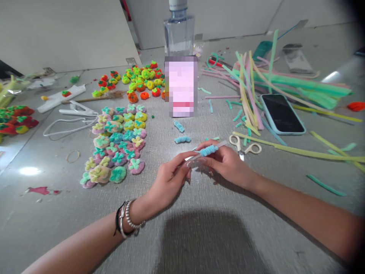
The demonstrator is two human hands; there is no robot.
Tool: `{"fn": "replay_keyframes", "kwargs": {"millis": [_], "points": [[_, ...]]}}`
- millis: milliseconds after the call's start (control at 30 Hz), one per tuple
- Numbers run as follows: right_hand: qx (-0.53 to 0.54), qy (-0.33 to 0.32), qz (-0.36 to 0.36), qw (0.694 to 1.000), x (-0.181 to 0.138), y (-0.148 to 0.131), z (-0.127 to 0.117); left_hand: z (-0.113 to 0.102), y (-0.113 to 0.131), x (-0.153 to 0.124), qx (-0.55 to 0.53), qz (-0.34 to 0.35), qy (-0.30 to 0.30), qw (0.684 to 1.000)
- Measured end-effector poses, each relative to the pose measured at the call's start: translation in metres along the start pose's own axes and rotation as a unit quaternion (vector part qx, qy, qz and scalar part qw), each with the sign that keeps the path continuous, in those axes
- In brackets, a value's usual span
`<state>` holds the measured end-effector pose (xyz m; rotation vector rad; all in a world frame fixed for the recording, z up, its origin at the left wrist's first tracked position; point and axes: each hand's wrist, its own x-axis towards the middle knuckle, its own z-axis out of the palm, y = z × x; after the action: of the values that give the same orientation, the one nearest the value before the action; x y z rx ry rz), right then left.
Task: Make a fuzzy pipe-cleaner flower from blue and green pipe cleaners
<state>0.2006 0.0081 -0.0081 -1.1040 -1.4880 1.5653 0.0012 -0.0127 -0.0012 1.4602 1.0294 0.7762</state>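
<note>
Rod (222,144) sits pinched in left hand (168,180) and right hand (228,161); 1 coil (209,150) still wraps it, 2 loose coils (182,140) beyond look done.

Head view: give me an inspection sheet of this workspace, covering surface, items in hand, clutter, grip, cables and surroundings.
Surface: grey textured table, reddish patch at left.
Items in hand: blue coil around a pale rod; two similar coils lie beyond.
Clutter: scissors, dark-screened phone and fuzzy strips at right; flower-shaped pieces at left.
Grip: left hand pinches the rod; right hand holds it at the coil.
Cables: white cord looped at left; cannot tell if electrical.
Surroundings: lit, blurred screen, clear bottle and pale upright panels beyond.
</note>
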Motion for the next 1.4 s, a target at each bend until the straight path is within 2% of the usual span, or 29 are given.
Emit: {"fn": "replay_keyframes", "kwargs": {"millis": [100,233,400,633,900,1067,1400], "points": [[-0.024,0.025,-0.026,0.999,0.001,0.0008,0.0007,0.0004,-0.0014,0.0002,-0.031,-0.003,-0.009,0.999],[-0.06,0.06,-0.101,0.991,0.0034,0.0007,0.0007,0.0011,-0.0023,0.0007,-0.081,-0.014,-0.026,0.996],[-0.067,0.07,-0.147,0.984,0.0052,-0.0004,-0.0009,0.0,-0.0029,0.0011,-0.105,-0.024,-0.047,0.993],[-0.053,0.072,-0.125,0.988,0.0049,-0.0052,-0.0019,0.001,0.0017,0.0002,-0.063,-0.031,-0.068,0.995],[-0.021,0.059,-0.097,0.993,0.0053,-0.004,-0.0029,0.0034,-0.0001,0.0008,-0.042,-0.045,0.008,0.998],[-0.003,0.083,-0.055,0.995,0.0045,-0.0017,-0.0027,0.0027,0.0043,0.0011,-0.076,-0.052,-0.043,0.995],[-0.053,0.076,-0.041,0.995,0.0042,-0.0047,-0.0062,-0.0012,0.0059,0.0001,0.014,-0.034,-0.114,0.993]]}}
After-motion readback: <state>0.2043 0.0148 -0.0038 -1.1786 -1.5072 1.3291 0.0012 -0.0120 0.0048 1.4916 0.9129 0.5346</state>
